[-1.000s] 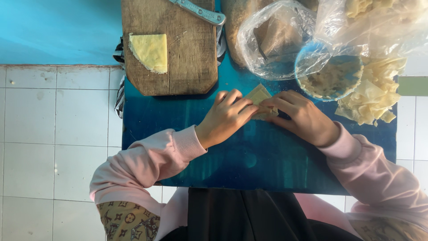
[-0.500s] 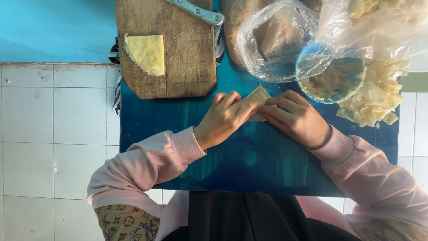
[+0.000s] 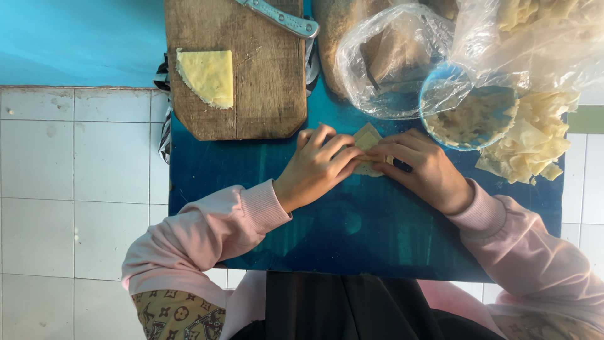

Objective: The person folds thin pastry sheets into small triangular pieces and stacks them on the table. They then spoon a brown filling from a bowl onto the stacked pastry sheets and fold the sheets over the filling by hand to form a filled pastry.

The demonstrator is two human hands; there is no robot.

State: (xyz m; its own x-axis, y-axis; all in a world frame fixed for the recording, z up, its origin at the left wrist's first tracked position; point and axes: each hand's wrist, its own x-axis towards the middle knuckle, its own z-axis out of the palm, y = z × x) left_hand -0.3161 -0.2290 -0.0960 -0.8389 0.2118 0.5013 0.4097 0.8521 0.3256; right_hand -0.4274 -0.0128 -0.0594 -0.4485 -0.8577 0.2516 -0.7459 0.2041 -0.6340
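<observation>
Both my hands meet on a small pale pastry wrapper (image 3: 367, 137) lying on the blue table top (image 3: 352, 233). My left hand (image 3: 318, 165) presses its fingers on the wrapper's left side. My right hand (image 3: 423, 167) pinches the right side, thumb and fingers closed over the fold. Most of the wrapper is hidden under the fingers; only its top corner shows. Pink sleeves cover both my forearms.
A wooden cutting board (image 3: 258, 82) with a folded yellow sheet (image 3: 206, 77) lies at the back left, a knife (image 3: 280, 17) at its top edge. A clear bowl of filling (image 3: 469, 116), plastic bags (image 3: 384, 60) and a heap of wrappers (image 3: 535, 141) sit at the right. White floor tiles (image 3: 75, 189) surround the table.
My hands stay on the wrapper and have shifted only slightly; the fingers have worked the fold a little tighter.
</observation>
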